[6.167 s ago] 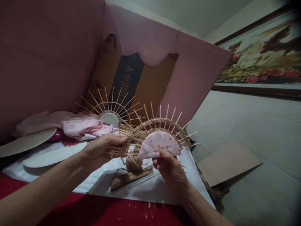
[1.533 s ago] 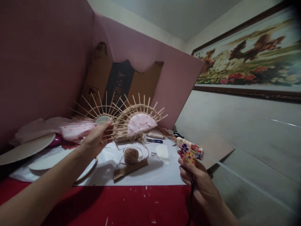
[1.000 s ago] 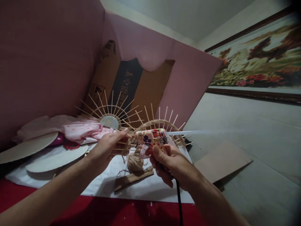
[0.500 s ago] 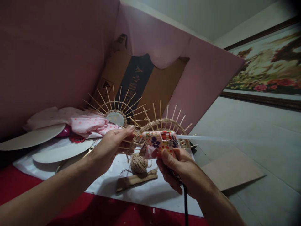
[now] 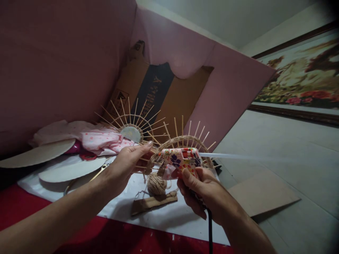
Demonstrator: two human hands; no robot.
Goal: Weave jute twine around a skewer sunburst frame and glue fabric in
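Left fingers (image 5: 143,148): I grip woven fan (image 5: 182,138)
Right fingers (image 5: 189,179): I clasp floral glue gun (image 5: 175,159)
Twine ball (image 5: 156,184): below, between both

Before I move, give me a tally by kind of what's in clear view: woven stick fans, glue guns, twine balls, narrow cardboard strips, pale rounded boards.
Front fan and rear fan: 2
Glue gun: 1
Twine ball: 1
Cardboard strip: 1
Upper pale board and lower pale board: 2
Total: 7
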